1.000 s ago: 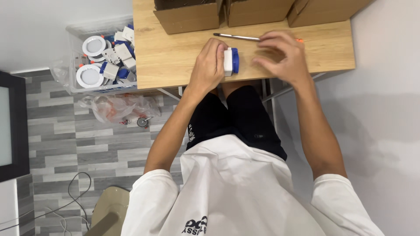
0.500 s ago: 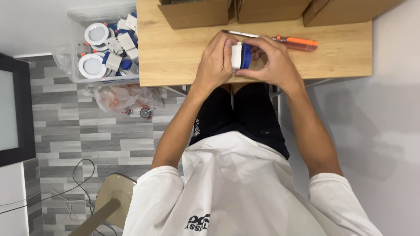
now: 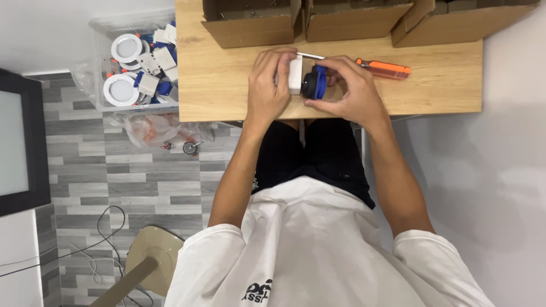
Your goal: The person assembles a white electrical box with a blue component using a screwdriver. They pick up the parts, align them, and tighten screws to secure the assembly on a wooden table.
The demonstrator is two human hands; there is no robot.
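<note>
My left hand [image 3: 267, 88] grips the white ring-shaped housing [image 3: 294, 75] of a small round light fitting above the wooden table [image 3: 227, 85]. My right hand [image 3: 348, 94] grips its blue and black back part [image 3: 314, 83], which sits slightly apart from the white piece. Both hands hold the fitting on edge over the table's near side. An orange-handled screwdriver [image 3: 382, 68] lies on the table just behind my right hand, with its metal shaft passing behind my fingers.
Three open cardboard boxes [image 3: 352, 20] line the table's far edge. A clear plastic bin [image 3: 133, 62] with several white round fittings and blue parts stands left of the table. A crumpled plastic bag [image 3: 156, 131] lies on the floor. A stool [image 3: 151, 258] is at lower left.
The white housing and the blue back part have come apart between my hands; earlier they were pressed together. The view has shifted, so the screwdriver's orange handle now shows fully.
</note>
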